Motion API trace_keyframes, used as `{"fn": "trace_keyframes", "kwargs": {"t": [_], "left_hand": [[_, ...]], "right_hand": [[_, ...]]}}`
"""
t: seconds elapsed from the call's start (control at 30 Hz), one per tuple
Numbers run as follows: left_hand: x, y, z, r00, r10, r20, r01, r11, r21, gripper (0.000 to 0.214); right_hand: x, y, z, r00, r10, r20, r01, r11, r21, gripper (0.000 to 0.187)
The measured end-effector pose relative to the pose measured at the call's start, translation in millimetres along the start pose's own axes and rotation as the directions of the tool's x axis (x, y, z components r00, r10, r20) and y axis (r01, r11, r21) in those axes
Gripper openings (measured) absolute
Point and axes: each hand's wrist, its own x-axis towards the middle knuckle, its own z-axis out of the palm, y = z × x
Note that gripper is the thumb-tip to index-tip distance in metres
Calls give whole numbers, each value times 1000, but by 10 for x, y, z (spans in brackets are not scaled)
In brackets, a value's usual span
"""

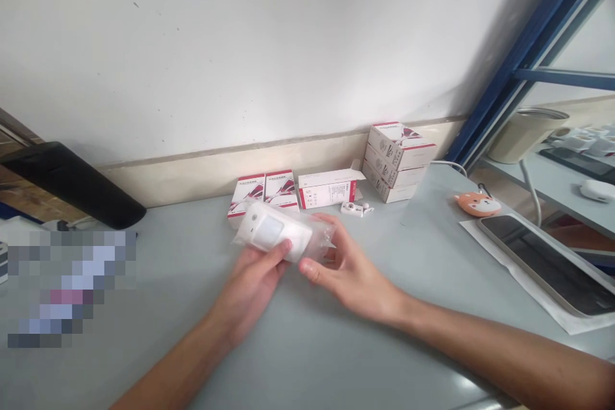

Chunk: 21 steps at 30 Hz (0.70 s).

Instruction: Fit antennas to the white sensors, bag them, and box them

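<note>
The left hand's fingers (281,250) are curled narrowly round the near end of a white, rounded plastic sensor unit with a frosted window (273,232), sealed in a clear crinkled plastic bag. The thumb presses on top and the other fingers are hidden beneath. The right hand's thumb and fingers (310,267) stand half open around the bag's loose right end, touching the film; whether they pinch it I cannot tell.

The left hand (252,282) bears the unit's weight, and the right hand (350,275) only steadies it. The bagged unit is held just above the grey tabletop (307,352), in front of and a little left of the opened white-and-red carton lying on its side (329,189).

Judging by the grips, the step in hand is working at the bag's open end. Any pull on the film calls for a firm left-hand hold, since the smooth casing could slip.

Just left of that carton lie two closed white-and-red boxes (264,187). A small white plastic bracket (355,208) lies at its right front corner, and three stacked boxes (396,160) stand near to its right.
</note>
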Motion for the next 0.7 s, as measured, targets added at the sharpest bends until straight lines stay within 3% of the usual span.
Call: {"fn": "trace_keyframes", "kwargs": {"t": [0.17,0.3,0.4,0.47,0.53,0.6,0.63,0.7], "left_hand": [[-10,14,22,998,0,57,1,1000,-10,64],[-4,38,-21,997,59,-44,-53,991,125,99],[26,5,-139,973,207,-100,-165,933,319,119],[48,-40,-235,926,376,-12,-313,786,533,115],[61,-73,-315,864,482,144,-408,505,760,91],[62,-75,-364,810,515,279,-449,239,861,69],[59,-65,-377,784,533,319,-463,161,871,64],[49,-33,-388,759,562,329,-472,129,872,58]], "right_hand": [[32,-8,-30,993,-48,-106,54,997,49,31],[80,-93,-144,982,-53,-183,65,996,57,32],[103,-148,-207,976,-76,-202,93,993,76,35],[108,-177,-235,978,-86,-192,104,991,87,35],[108,-205,-255,981,-91,-168,110,989,103,35],[106,-229,-267,986,-93,-137,110,986,124,35],[107,-238,-271,988,-92,-122,108,985,136,36],[112,-249,-276,990,-94,-101,108,983,150,35]]}}
